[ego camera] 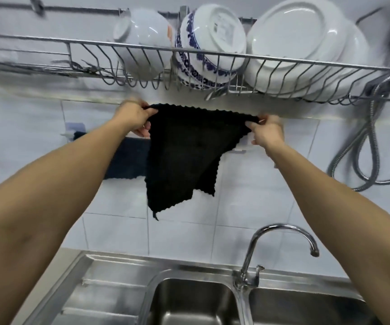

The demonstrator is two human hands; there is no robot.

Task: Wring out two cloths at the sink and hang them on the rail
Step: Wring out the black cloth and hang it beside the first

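Observation:
I hold a black cloth stretched out by its top edge against the tiled wall, just under the dish rack. My left hand pinches its left corner and my right hand pinches its right corner. The cloth hangs down in uneven points. Behind my left forearm a second dark blue cloth hangs on the wall rail, whose white end bracket shows at the left. Most of the rail is hidden by the cloths. Below is the steel sink.
A wire dish rack with white bowls and plates juts out overhead. A chrome tap rises at the sink's back edge. A coiled metal shower hose hangs at the right. The drainboard lies left of the basin.

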